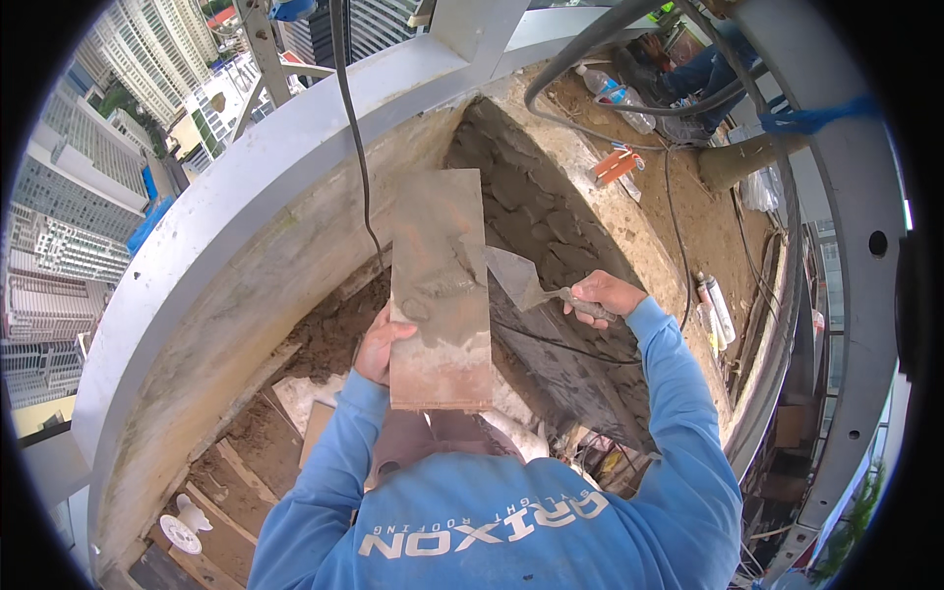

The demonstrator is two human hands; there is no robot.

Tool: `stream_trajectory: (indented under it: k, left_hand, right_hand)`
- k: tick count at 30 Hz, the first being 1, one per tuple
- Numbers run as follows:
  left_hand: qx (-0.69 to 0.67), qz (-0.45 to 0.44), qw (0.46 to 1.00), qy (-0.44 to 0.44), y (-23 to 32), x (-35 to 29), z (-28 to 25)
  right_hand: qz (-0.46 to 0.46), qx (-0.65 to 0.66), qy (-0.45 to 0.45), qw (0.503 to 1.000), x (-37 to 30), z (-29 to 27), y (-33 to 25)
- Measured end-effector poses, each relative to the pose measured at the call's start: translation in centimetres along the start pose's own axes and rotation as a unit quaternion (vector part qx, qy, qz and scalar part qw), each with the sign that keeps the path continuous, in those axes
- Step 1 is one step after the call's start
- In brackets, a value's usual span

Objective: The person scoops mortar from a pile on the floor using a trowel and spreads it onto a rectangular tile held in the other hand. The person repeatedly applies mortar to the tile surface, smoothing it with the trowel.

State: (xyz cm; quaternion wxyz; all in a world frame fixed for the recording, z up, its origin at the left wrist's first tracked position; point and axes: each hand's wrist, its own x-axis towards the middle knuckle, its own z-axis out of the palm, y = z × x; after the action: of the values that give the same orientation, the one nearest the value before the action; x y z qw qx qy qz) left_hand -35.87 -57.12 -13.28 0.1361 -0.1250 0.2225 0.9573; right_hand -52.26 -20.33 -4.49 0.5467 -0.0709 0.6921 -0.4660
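The left hand should hold the long, flat, rectangular reddish-grey slab level, so the wet grey mortar spread over it stays put; a shallow blade angle would suit the grey metal trowel in the right hand. The left thumb presses the slab's edge, other fingers mostly hidden, slab toward one o'clock. The right fingers clamp the trowel's handle, blade toward nine o'clock.

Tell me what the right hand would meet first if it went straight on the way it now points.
With the trowel leading, the right hand would probably meet the near edge of the smeared board in the left hand; the trowel's tip looks close to it, though depth is unclear.
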Motion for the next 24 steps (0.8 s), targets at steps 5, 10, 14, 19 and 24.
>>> stream_trajectory:
  k: [5,10,14,19,24]
  left_hand:
    - [-0.014,0.009,1.000,0.007,1.0,0.0,2.7]
    - [-0.020,-0.019,1.000,-0.003,0.5,-0.4,6.1]
    - [-0.018,-0.062,0.997,-0.035,-1.2,-1.0,7.9]
    - [-0.036,-0.050,0.998,-0.025,-2.0,-0.8,7.4]
    - [-0.025,-0.009,1.000,0.001,0.6,-0.3,7.5]
  right_hand:
    - [-0.188,-0.071,0.227,0.953,-3.5,3.4,-0.6]
    - [-0.409,-0.357,0.449,0.710,0.9,6.5,-3.6]
    - [-0.429,-0.326,0.458,0.707,6.0,7.0,-0.2]
    - [-0.403,-0.272,0.526,0.698,7.7,9.8,6.4]
    - [-0.302,-0.312,0.523,0.734,3.3,10.3,12.1]
